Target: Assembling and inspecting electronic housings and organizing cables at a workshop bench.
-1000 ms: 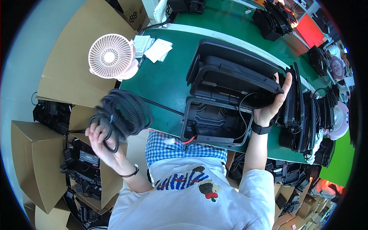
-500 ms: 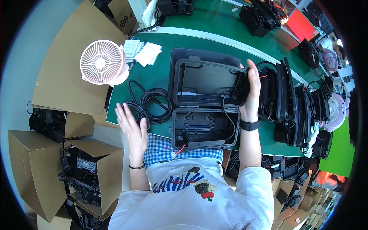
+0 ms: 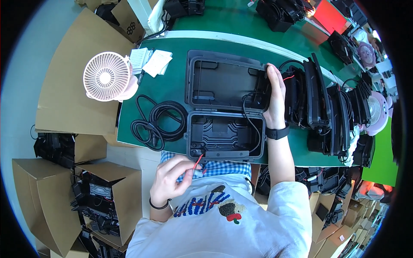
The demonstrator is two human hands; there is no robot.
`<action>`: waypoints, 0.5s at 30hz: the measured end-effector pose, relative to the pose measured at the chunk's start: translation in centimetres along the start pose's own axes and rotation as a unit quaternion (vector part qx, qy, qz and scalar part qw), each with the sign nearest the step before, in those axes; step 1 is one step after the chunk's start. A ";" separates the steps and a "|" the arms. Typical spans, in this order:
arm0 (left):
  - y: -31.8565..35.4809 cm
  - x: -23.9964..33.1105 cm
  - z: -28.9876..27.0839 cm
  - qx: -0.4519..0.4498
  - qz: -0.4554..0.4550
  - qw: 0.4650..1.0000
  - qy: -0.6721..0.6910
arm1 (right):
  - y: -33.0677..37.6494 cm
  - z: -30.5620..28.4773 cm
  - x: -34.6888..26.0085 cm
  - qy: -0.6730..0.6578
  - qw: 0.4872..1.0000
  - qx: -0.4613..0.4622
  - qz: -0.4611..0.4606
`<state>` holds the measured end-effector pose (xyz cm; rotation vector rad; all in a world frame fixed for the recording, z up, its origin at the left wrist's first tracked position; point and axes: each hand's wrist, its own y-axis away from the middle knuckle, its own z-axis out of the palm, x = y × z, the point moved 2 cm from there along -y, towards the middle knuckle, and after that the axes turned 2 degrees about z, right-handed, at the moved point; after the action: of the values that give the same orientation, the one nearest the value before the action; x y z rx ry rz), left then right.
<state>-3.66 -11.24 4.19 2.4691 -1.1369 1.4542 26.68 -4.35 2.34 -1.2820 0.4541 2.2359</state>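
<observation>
A black hinged plastic box (image 3: 226, 158) sits at the table's front edge, its lid (image 3: 228, 84) raised and leaning back. A black cable (image 3: 254, 122) runs from the lid into the lower half. Thin red wires (image 3: 198, 161) come out over the box's front left. My left hand (image 3: 174, 176) is closed in a pinch on these wires, just in front of the box. Against the lid's right side rests my right hand (image 3: 276, 96), fingers stretched along the edge. Left of the box lies a coiled black corrugated hose (image 3: 170, 122).
A pink fan (image 3: 107, 77) stands at the left beside white paper slips (image 3: 158, 63) and a pen (image 3: 141, 77). Several black boxes (image 3: 316, 94) with cables crowd the table's right side. Cardboard boxes (image 3: 124, 200) holding black parts stand on the floor at left.
My left hand has moved from beside the hose down and right to the red wires, its spread fingers closing. The view has shifted slightly; my right hand stays at the lid.
</observation>
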 end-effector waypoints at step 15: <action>-4.2 0.9 1.7 0.131 0.153 0.968 -0.152 | 0.4 -0.1 0.0 0.014 0.999 -0.012 -0.031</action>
<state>0.45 -9.34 5.17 2.8819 -1.5337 1.4043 26.49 -4.74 2.32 -1.3229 0.3935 2.1820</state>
